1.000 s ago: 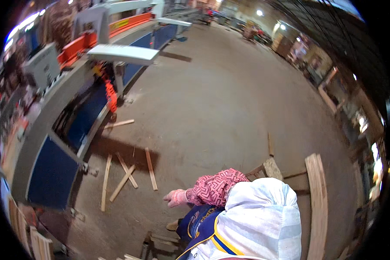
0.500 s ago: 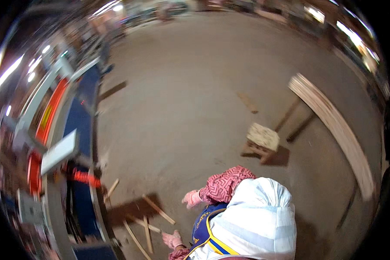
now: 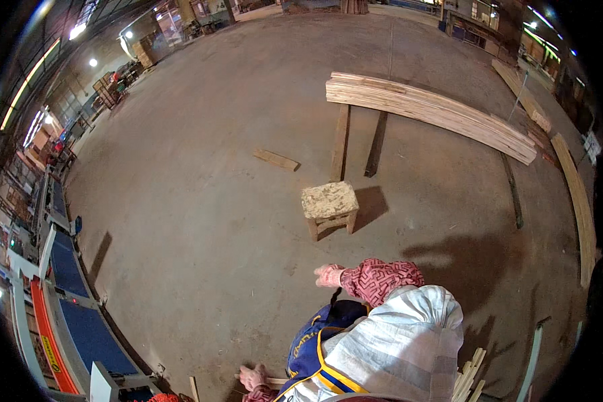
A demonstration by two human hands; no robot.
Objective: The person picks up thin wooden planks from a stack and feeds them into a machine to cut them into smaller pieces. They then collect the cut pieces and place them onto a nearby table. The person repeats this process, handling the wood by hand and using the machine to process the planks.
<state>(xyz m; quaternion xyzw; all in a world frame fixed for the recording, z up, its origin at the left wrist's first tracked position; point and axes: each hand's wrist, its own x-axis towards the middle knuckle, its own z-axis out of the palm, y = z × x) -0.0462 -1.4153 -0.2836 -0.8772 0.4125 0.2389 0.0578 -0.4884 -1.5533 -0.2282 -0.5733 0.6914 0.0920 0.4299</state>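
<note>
My right hand (image 3: 329, 275), in a pinkish glove, is stretched out to the left of my body, fingers loosely apart and nothing seen in them. Lower down, my left hand (image 3: 252, 378) is closed at the bottom edge. A pale wooden strip (image 3: 275, 380) shows beside it, running toward my apron, and appears to be in its grip. Another thin wooden strip (image 3: 194, 388) lies on the floor left of that hand. My blue apron (image 3: 318, 342) with yellow edging and my white top (image 3: 395, 342) hide part of the floor below.
A small wooden stool (image 3: 329, 201) stands ahead. Beyond it, a stack of long boards (image 3: 429, 110) rests on supports. One short board (image 3: 277, 159) lies on the floor. A blue and orange machine (image 3: 94, 335) runs along the left. Several sticks (image 3: 469, 376) are bundled at lower right.
My view has swung to the left machine's opposite side, rightward, so stool and board stack sit nearer the middle. Most loose strips by the machine have left the view. Both hands stay left of my body.
</note>
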